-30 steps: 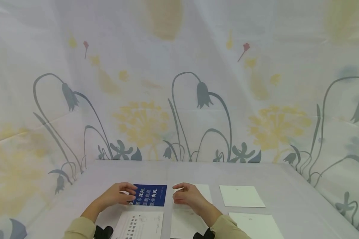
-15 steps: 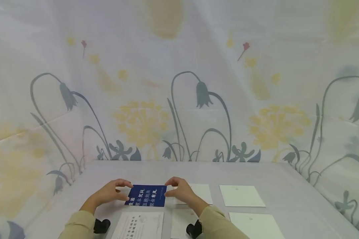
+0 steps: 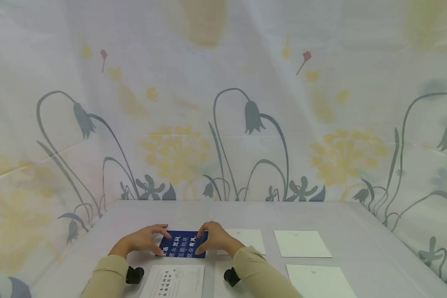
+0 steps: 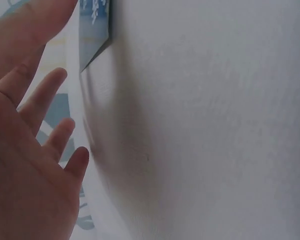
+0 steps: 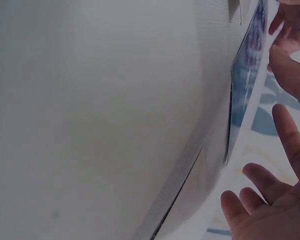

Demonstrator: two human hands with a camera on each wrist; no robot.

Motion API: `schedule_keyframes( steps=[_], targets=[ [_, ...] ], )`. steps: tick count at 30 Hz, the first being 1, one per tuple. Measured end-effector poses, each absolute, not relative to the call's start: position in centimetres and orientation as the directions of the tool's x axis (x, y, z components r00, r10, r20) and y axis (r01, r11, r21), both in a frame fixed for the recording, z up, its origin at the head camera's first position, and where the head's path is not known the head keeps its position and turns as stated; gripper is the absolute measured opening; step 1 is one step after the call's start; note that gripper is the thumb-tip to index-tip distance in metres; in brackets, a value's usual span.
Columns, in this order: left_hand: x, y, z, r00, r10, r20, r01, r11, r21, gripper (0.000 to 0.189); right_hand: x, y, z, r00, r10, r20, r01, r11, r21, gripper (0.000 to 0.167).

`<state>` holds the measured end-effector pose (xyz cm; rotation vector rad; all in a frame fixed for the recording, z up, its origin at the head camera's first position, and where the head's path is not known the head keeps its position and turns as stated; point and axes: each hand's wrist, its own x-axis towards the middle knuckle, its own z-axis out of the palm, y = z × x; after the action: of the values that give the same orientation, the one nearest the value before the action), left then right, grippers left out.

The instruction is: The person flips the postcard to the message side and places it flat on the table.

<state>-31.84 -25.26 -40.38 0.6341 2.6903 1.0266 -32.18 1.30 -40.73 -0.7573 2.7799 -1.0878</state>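
A dark blue postcard with white lettering lies on the table in the head view. My left hand is at its left side, thumb and forefinger over that edge. From the right, my right hand reaches over the card with bent thumb and forefinger; whether the tips touch it I cannot tell. In the left wrist view, the fingers of my left hand are spread beside the corner of the card. The right wrist view has my right hand with parted fingers near the card.
A white card with dark lettering lies in front of the blue one. Plain white cards lie to the right, including one at the back and one nearer. A flower-patterned cloth hangs behind the table.
My right hand has moved left, from over the white card beside it onto the blue card's right part. The left hand has shifted slightly at the card's left edge.
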Motion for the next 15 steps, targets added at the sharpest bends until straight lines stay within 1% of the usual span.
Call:
schedule_keyframes(
  steps=[7, 10, 15],
  targets=[
    [-32.3, -25.1, -40.7, -0.899, 0.435, -0.056, 0.306, 0.713, 0.631, 0.043, -32.4, 0.5, -41.1, -0.893, -0.446, 0.060, -0.390, 0.702, -0.596, 0.032],
    [-32.4, -24.9, -40.5, -0.905, 0.423, -0.051, 0.306, 0.728, 0.613, 0.048, -32.5, 0.3, -41.2, -0.895, -0.445, 0.039, -0.383, 0.721, -0.577, 0.032],
    [-32.5, -24.2, -40.1, -0.928, 0.364, -0.073, 0.259, 0.775, 0.576, 0.057, -32.5, 0.2, -41.2, -0.899, -0.436, 0.036, -0.381, 0.742, -0.552, 0.034]
  ],
)
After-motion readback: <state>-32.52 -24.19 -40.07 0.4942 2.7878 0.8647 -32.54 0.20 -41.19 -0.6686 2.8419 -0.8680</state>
